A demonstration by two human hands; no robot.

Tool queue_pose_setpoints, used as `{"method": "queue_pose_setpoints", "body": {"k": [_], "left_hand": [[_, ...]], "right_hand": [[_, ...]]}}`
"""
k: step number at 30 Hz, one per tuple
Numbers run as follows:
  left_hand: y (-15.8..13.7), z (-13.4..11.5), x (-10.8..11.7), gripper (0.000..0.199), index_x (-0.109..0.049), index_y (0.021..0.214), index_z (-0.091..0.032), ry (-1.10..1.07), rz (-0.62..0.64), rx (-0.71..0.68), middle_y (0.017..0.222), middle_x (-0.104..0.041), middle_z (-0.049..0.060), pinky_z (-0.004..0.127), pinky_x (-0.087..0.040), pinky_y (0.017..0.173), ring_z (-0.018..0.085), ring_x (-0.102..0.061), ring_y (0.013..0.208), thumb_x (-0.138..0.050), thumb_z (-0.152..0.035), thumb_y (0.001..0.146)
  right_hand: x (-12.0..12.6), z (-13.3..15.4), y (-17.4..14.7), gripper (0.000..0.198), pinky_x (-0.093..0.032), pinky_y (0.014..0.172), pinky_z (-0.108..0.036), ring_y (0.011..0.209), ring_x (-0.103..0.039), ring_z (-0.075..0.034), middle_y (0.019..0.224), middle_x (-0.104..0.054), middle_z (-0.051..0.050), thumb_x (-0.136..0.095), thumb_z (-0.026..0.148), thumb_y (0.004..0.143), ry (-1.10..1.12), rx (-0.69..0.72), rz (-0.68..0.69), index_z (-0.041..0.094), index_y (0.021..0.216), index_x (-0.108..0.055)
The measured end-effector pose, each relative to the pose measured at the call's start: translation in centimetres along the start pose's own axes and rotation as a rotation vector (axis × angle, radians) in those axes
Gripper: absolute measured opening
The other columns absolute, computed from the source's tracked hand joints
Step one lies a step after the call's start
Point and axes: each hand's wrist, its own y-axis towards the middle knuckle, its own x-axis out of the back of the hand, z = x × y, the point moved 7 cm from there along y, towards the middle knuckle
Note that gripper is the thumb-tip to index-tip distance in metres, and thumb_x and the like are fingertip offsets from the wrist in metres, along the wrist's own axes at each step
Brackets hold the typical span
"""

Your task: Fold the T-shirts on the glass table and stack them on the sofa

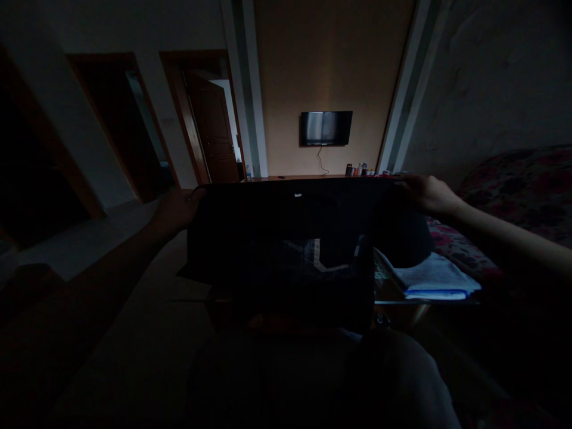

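Observation:
A black garment (277, 220) hangs stretched out in front of me, with a small white tag near its upper edge. My left hand (190, 199) is closed on its upper left corner. At the upper right corner, the fingers of my right hand (422, 190) grip the same cloth. Just below and to the right of the garment lies a folded light blue cloth (438, 275). Dark fabric (402, 235) is heaped behind that cloth. Poor light hides the garment's exact kind and most of its lower part.
A glass-topped table edge (429, 302) runs under the folded cloth. To the right stands a flower-patterned sofa (531, 196). Several bottles and cans (357, 170) line a far ledge below a wall television (326, 128). An open brown door (212, 125) is at the left.

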Motion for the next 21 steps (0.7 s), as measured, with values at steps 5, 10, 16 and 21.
{"method": "queue_pose_setpoints", "body": {"k": [5, 10, 16, 21], "left_hand": [[-0.4, -0.6, 0.7, 0.056, -0.058, 0.073, -0.017, 0.126, -0.121, -0.029, 0.066, -0.056, 0.001, 0.027, -0.036, 0.062, 0.017, -0.056, 0.064, -0.034, -0.058, 0.101], [-0.6, -0.8, 1.9, 0.05, -0.064, 0.086, -0.016, 0.229, -0.186, -0.203, 0.084, -0.065, 0.003, 0.026, -0.037, 0.07, 0.017, -0.056, 0.077, -0.035, -0.053, 0.102], [-0.6, 1.3, 1.4, 0.035, -0.065, 0.11, -0.015, 0.294, -0.174, -0.362, 0.115, -0.067, 0.009, 0.031, -0.043, 0.096, 0.023, -0.057, 0.106, -0.052, -0.04, 0.089], [-2.8, 1.8, 1.3, 0.038, -0.062, 0.118, -0.018, 0.236, -0.3, -0.25, 0.118, -0.066, 0.009, 0.034, -0.044, 0.098, 0.026, -0.059, 0.11, -0.04, -0.025, 0.088]], "right_hand": [[0.3, 2.2, -0.4, 0.036, -0.04, 0.065, -0.029, 0.075, -0.061, -0.022, 0.089, -0.069, -0.015, -0.04, 0.044, 0.1, -0.043, 0.023, 0.006, 0.017, 0.094, -0.063], [0.6, 2.4, -0.7, 0.033, -0.037, 0.066, -0.028, 0.076, -0.058, -0.021, 0.09, -0.068, -0.013, -0.038, 0.043, 0.101, -0.008, -0.025, -0.012, 0.019, 0.091, -0.059], [0.3, 0.8, -1.2, 0.032, -0.035, 0.066, -0.029, 0.074, -0.055, -0.019, 0.086, -0.064, -0.009, -0.038, 0.045, 0.101, 0.072, -0.056, -0.043, 0.021, 0.09, -0.056], [-0.2, -0.3, -2.6, 0.033, -0.037, 0.065, -0.03, 0.069, -0.052, -0.019, 0.082, -0.061, -0.006, -0.039, 0.05, 0.098, 0.142, -0.021, -0.104, 0.024, 0.083, -0.051]]}}
